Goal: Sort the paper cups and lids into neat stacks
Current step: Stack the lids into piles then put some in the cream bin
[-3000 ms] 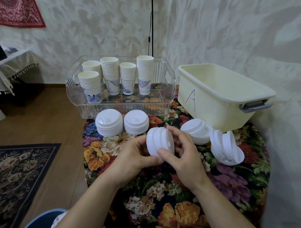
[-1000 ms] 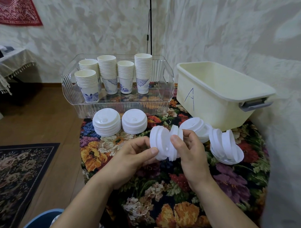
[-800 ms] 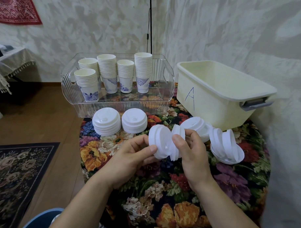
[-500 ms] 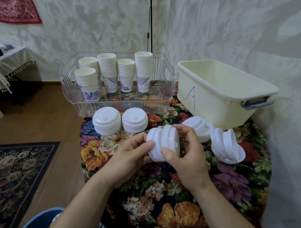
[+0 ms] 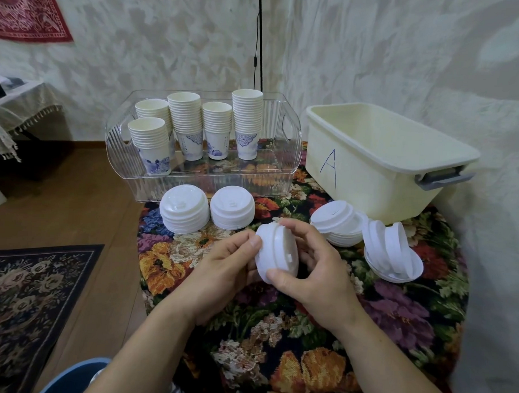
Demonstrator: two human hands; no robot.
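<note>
Between my two hands is a small stack of white lids [image 5: 275, 251], held on edge above the floral cloth. My left hand [image 5: 220, 265] grips it from the left, thumb on its rim. My right hand [image 5: 311, 265] curls round it from the right and underneath. Two neat lid stacks [image 5: 184, 212] [image 5: 232, 207] sit in front of the clear bin. A third stack [image 5: 337, 219] lies to the right, beside a loose heap of lids [image 5: 393, 254] standing on edge. Several stacks of paper cups [image 5: 246, 125] stand inside the clear bin [image 5: 285, 168].
A cream tub marked A [image 5: 380, 159] stands at the back right on the floral tablecloth [image 5: 306, 330]. A black pole [image 5: 260, 40] rises behind the bin. A patterned rug [image 5: 28, 291] lies on the wooden floor to the left.
The lids I held apart in two groups a second ago are now pressed together into one stack. My right hand has turned to cup it from below.
</note>
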